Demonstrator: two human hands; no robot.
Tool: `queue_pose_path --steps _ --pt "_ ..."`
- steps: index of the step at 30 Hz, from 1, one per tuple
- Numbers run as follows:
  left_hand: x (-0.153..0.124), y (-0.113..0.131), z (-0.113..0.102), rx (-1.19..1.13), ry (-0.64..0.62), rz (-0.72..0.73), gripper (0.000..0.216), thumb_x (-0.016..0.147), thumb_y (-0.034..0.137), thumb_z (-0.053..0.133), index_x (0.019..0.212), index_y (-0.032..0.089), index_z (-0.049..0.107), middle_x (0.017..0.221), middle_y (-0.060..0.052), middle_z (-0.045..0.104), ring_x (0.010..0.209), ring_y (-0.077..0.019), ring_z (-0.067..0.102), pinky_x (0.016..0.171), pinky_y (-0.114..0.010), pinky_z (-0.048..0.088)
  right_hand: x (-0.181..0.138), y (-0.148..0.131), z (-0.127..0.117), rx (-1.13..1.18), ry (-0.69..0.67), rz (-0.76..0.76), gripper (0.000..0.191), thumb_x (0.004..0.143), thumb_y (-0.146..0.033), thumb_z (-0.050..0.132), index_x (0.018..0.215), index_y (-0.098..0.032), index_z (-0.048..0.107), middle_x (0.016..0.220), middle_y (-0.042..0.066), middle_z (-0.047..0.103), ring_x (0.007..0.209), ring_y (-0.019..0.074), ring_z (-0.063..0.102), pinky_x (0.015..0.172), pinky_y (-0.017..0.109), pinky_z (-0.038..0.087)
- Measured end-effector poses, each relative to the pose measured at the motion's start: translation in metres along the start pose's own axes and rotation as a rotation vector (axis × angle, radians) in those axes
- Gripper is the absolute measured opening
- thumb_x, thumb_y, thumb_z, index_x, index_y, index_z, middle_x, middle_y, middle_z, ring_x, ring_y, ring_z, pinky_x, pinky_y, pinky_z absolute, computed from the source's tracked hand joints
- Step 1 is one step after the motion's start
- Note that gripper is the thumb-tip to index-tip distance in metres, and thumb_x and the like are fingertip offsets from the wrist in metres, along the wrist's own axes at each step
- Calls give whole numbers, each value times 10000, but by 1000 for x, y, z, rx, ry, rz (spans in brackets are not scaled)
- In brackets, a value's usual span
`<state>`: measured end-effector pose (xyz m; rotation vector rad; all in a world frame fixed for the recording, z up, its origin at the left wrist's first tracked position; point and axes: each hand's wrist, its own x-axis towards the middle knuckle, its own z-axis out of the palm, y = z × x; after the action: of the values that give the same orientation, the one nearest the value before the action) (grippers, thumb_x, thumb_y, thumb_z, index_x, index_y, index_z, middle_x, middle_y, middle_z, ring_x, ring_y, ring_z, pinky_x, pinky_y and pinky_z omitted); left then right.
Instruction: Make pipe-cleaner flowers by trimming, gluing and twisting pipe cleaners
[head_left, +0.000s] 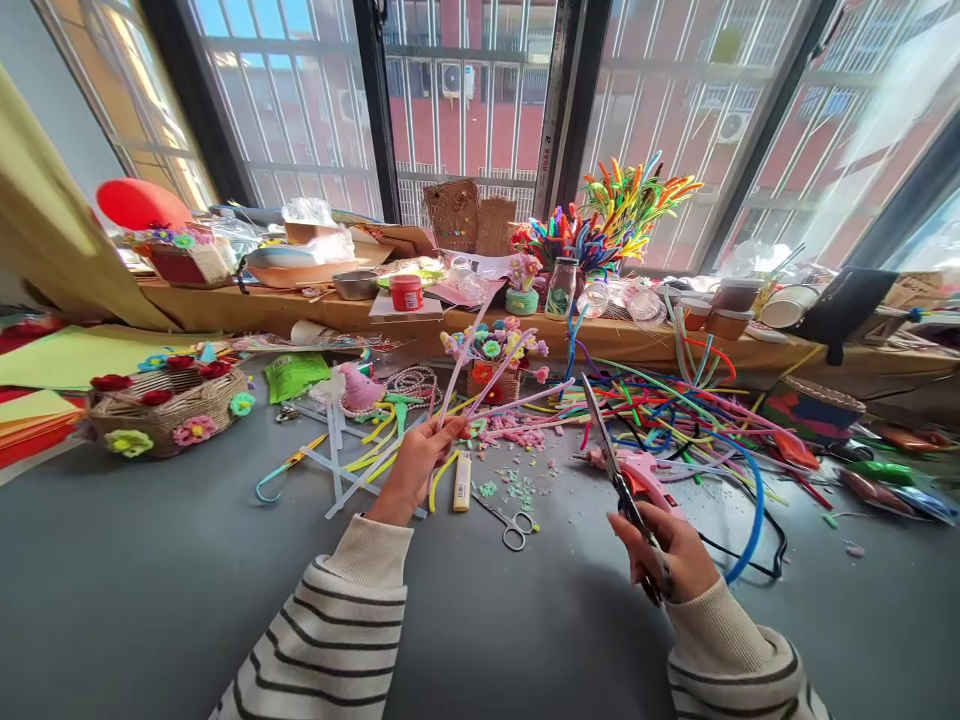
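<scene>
My left hand (415, 465) is closed around the lower ends of several pink pipe cleaners (480, 355) that fan upward and to the right. My right hand (664, 555) grips the handles of a pair of black scissors (609, 455), whose blades point up and to the left and stand slightly apart, short of the pink pipe cleaners. Both arms wear striped cream sleeves. Pink and green clippings (517, 440) lie on the grey table (150, 560) between my hands.
Small silver scissors (511, 522) and a yellow lighter (463, 481) lie near my left hand. A pink glue gun (637, 470) and a tangle of coloured pipe cleaners (675, 410) sit right. A woven basket with flowers (169, 405) stands left. The cluttered window ledge (480, 320) runs behind.
</scene>
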<state>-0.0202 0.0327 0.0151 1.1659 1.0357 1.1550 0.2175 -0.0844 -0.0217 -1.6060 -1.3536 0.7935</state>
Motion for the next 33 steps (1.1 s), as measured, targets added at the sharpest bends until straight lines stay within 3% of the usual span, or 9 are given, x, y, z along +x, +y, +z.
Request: queue_pose_path --steps 6,11,14,17,20,24,27,30,33 --pt "4 -2 1 -19 -5 64 274 565 375 583 606 111 522 515 42 470 363 -2 224 370 -174 129 -13 17 -3 -766 -12 -195 223 640 -376 481 578 -173 548 457 -2 509 439 129 456 440 226 298" --pt "4 -3 1 -17 -16 95 266 565 370 584 630 122 516 516 43 482 354 -4 214 369 -182 105 -13 21 -20 -899 -47 -120 131 573 -322 560 633 -206 576 623 25 589 556 166 521 506 245 341" --pt "1 -1 1 5 -61 109 268 561 375 587 626 128 507 508 47 472 358 -8 214 374 -183 110 -3 24 -43 -771 -138 -73 241 470 -349 637 664 -213 594 665 41 593 580 183 525 514 261 361" --pt "-2 2 2 35 -45 164 282 564 398 576 614 131 498 522 39 474 372 -14 215 379 -187 122 8 16 -50 -558 -103 -39 236 445 -371 655 601 -202 601 575 37 583 481 155 493 470 264 356" --pt "-6 5 5 143 -104 158 288 558 408 575 604 130 515 533 23 499 384 -25 236 383 -188 154 15 -6 -20 -254 78 -174 267 552 -401 594 717 -192 579 517 -4 528 391 91 406 408 231 330" --pt "-11 7 8 359 -422 72 247 578 380 562 601 133 567 560 -4 549 511 -82 420 490 -192 292 22 -33 41 278 -231 -180 393 608 -412 557 900 -156 498 539 -26 489 380 63 393 329 178 305" --pt "-13 7 8 468 -578 24 255 594 386 542 610 135 584 585 -4 556 589 -110 464 558 -201 315 29 -37 65 573 -194 -111 366 660 -436 499 880 -144 487 490 -49 466 319 33 356 306 155 276" --pt "-12 7 8 516 -592 33 283 609 411 518 603 135 581 600 -1 550 596 -108 458 558 -198 309 35 -30 68 712 -147 -75 331 656 -471 488 667 -141 484 452 -52 451 309 26 355 300 146 270" --pt "-9 5 7 483 -488 89 314 658 428 455 624 137 568 623 -5 549 555 -88 423 527 -192 297 37 -21 63 749 -93 -8 386 641 -537 456 572 -157 440 392 -60 418 277 30 317 271 150 220"
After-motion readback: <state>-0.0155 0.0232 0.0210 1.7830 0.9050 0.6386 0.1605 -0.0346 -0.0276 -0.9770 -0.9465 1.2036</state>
